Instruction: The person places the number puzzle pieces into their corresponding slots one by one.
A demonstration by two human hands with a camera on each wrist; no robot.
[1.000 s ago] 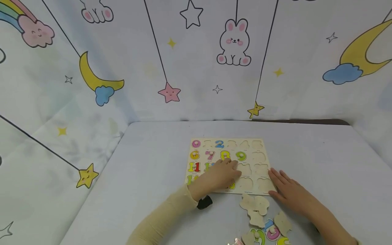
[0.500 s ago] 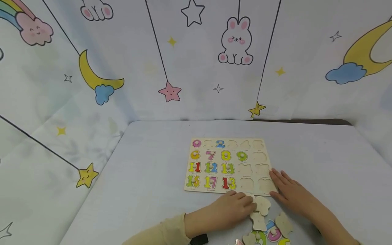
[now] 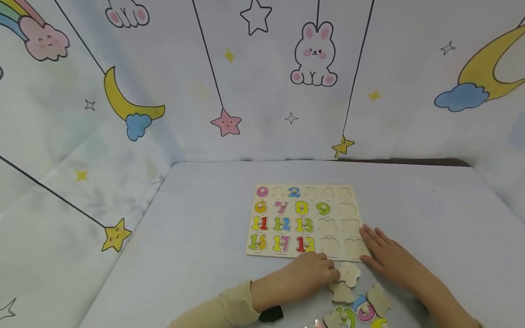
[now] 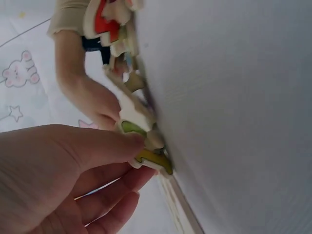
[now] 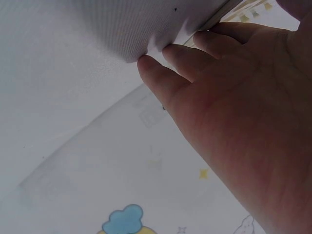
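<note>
My left hand (image 3: 301,279) is at the board's front edge, beside the loose pieces. In the left wrist view, its thumb and fingers pinch a wooden number puzzle piece (image 4: 156,158) with green and yellow digits and a knob; the head view hides this piece behind the hand. A wooden number puzzle board (image 3: 334,209) lies flat, with pieces such as 11, 12 and 13 in its left recesses and bare recesses mostly at the right. My right hand (image 3: 389,257) lies flat with straight fingers at the board's right edge.
Below the board lie several loose pieces: a face-down one (image 3: 349,274), another face-down one (image 3: 378,299), a blue-and-pink number piece (image 3: 364,311) and a yellow one (image 3: 379,323). A black object (image 3: 271,314) shows under the left wrist. A printed cloth (image 3: 262,82) hangs behind the table.
The left hand has come down from over the board to the loose pieces and picked one up, shifting slightly left with it. The right hand has stayed at the board's edge.
</note>
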